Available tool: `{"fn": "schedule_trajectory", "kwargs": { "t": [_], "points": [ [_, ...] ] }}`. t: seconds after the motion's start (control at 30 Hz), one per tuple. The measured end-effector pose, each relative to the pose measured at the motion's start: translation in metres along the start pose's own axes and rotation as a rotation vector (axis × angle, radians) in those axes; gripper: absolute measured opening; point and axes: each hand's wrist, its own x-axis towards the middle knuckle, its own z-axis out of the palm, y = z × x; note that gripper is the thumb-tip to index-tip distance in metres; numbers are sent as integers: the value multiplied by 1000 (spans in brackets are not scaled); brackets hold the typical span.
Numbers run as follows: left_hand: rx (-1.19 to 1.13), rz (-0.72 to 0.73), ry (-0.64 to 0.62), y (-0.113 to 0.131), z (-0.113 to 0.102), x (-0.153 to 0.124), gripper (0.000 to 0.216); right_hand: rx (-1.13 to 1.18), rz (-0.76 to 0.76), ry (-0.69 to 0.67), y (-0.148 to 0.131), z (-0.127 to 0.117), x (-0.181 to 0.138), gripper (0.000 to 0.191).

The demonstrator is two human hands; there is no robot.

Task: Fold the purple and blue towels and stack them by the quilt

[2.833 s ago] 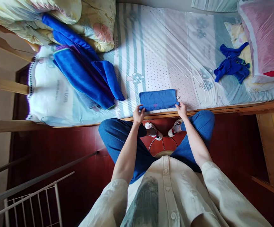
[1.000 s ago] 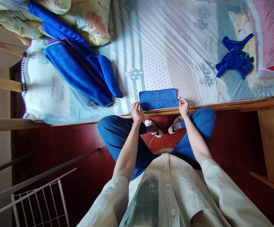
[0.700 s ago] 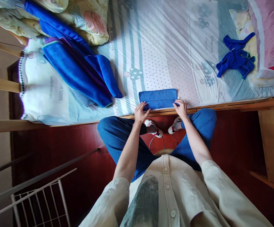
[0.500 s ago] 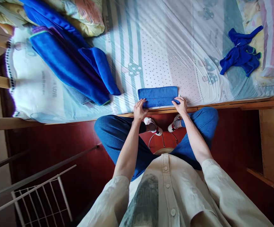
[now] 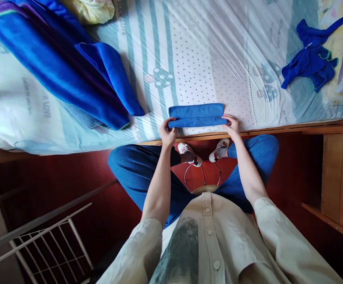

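Blue plush cloth strip, long and flat with a fold along its length (image 5: pixel 195 111), lies at the near edge of a broad bed under a pale, printed, wrinkled fabric sheet (image 5: pixel 233 71), which seems to serve as a work surface since it is wide and within easy reach. Along that edge runs a brown wooden bed rail (image 5: pixel 331 125), and the person sits close against it, blue denim trouser legs (image 5: pixel 133 169) spread apart, probably so the body can come near and both forearms reach straight ahead. Off to the left sprawls a big royal-blue and purple fleecy bundle (image 5: pixel 56 75), slanting across the sheet with its lower end near the left hand; I'd guess it lies there to leave the middle free. Well apart on the right sits a smaller crumpled blue cloth heap with green edging (image 5: pixel 313 57). From where I stand, the strip looks squared to the rail, its near side turned up into a narrow band over the wider layer, apparently to keep the crease parallel to the long edges. The person's left hand (image 5: pixel 168 134) takes one end of that band and the right hand (image 5: pixel 232 125) the other, a grip at both ends that should keep it straight. Left fingers and thumb are drawn narrow around one corner; the right ones pinch the opposite corner just as closely, with nothing else in either hand.
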Motion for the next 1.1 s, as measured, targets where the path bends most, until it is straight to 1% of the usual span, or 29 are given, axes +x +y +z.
{"fn": "schedule_trajectory", "kwargs": {
  "t": [0.13, 0.2, 0.37, 0.5, 0.63, 0.73, 0.83, 0.97, 1.03, 1.1],
  "points": [
    [-45, -46, 40, -10, 4, 3, 52, 73, 69, 19, 2, 4, 4, 43],
    [-70, -49, 49, -13, 5, 4, 59, 66, 96, 23, 3, 7, 6, 46],
    [-59, -36, 72, -14, 6, 5, 66, -4, 114, 66, 2, 13, 8, 40],
    [-33, -50, 147, -9, 5, 5, 64, -11, 130, 119, -5, 15, 8, 48],
    [13, -140, 201, 3, 3, 5, 55, -15, 162, 138, -15, 15, 8, 54],
    [79, -205, 198, 13, 1, 3, 47, -36, 207, 147, -23, 14, 7, 53],
    [135, -228, 193, 18, 0, 2, 41, -50, 257, 148, -30, 14, 7, 49],
    [225, -252, 176, 17, -2, 3, 38, -106, 292, 159, -37, 16, 11, 44],
    [247, -254, 147, 16, -4, 4, 37, -141, 312, 161, -40, 16, 15, 41],
    [248, -254, 104, 16, -6, 5, 37, -172, 365, 147, -44, 16, 21, 40]
  ]
}}
